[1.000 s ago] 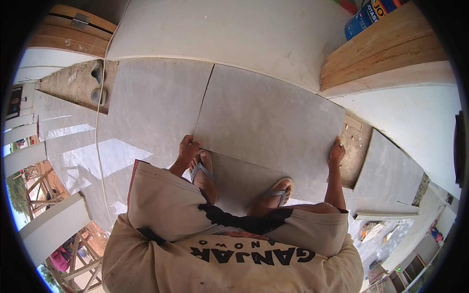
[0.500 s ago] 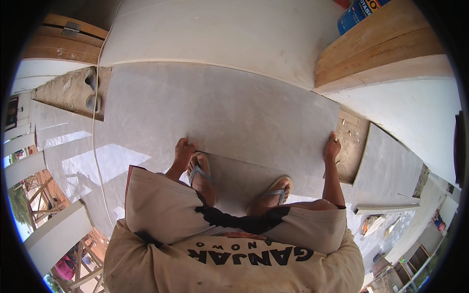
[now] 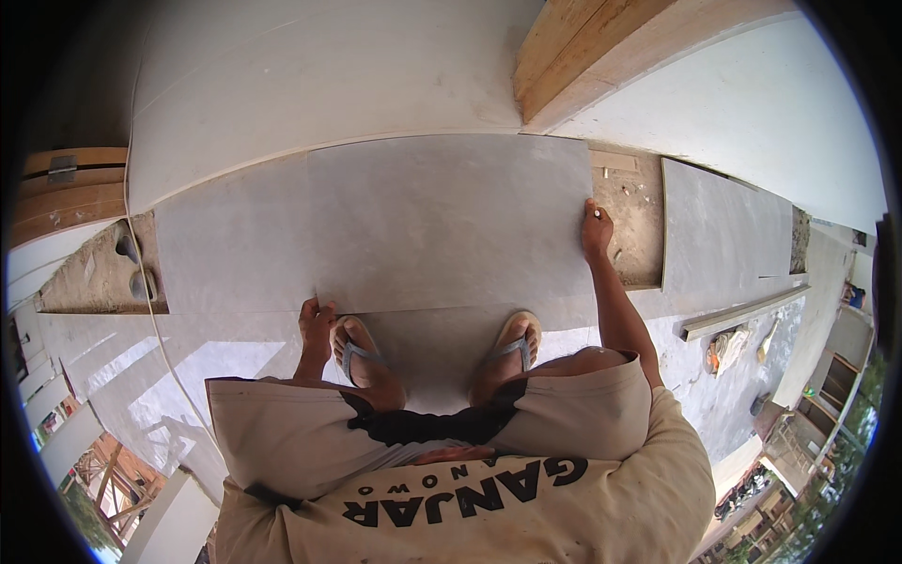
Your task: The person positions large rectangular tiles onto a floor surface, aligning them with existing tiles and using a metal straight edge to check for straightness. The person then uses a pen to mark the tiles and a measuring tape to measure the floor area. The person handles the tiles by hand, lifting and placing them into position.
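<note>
Right hand (image 3: 598, 230) is gripping or merely touching the grey slab (image 3: 451, 226) (I cannot tell; left hand (image 3: 317, 324) likewise); neighbouring slab (image 3: 230, 235) is adjoining leftward, bare patch (image 3: 641, 211) remaining uncovered rightward.

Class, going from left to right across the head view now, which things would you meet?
Silvery metal hinge, thin pale cable, left hand, large grey rectangular tile, right hand, long straight grey bar.

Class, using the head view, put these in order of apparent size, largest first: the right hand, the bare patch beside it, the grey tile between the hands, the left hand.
1. Grey tile
2. Bare patch
3. Left hand and right hand: too alike to rank.
</note>
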`<move>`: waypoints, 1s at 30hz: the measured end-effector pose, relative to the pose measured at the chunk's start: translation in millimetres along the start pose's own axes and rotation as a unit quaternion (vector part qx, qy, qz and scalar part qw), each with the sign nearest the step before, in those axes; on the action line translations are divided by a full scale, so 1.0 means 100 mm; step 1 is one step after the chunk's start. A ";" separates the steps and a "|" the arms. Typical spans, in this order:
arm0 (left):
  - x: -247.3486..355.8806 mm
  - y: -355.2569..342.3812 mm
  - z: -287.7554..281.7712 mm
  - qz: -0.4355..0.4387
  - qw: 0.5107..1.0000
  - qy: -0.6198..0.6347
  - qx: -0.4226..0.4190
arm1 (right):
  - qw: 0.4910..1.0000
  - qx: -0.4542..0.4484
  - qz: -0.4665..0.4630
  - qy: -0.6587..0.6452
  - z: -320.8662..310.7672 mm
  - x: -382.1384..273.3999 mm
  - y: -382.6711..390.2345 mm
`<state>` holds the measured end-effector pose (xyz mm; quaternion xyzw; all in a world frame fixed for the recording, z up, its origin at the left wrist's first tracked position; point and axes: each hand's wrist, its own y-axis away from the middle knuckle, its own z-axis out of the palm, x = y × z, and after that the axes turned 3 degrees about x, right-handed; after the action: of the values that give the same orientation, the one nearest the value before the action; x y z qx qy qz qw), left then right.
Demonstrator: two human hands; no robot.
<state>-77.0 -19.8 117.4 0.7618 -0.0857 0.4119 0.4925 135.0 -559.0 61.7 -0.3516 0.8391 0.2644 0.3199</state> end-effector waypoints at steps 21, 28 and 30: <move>-0.05 -0.02 -0.03 0.017 1.000 0.013 -0.013 | 0.999 0.006 -0.048 0.014 -0.02 0.03 0.01; -0.02 0.01 -0.01 0.015 1.000 0.008 -0.007 | 0.998 0.005 -0.063 0.023 -0.03 0.05 0.01; -0.04 0.00 -0.03 0.019 1.000 0.006 -0.007 | 0.994 0.053 -0.089 0.039 -0.01 0.01 0.03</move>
<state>-80.8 -18.4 115.1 0.7543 -0.0999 0.4252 0.4902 132.1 -558.2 62.1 -0.4174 0.8291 0.1763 0.3276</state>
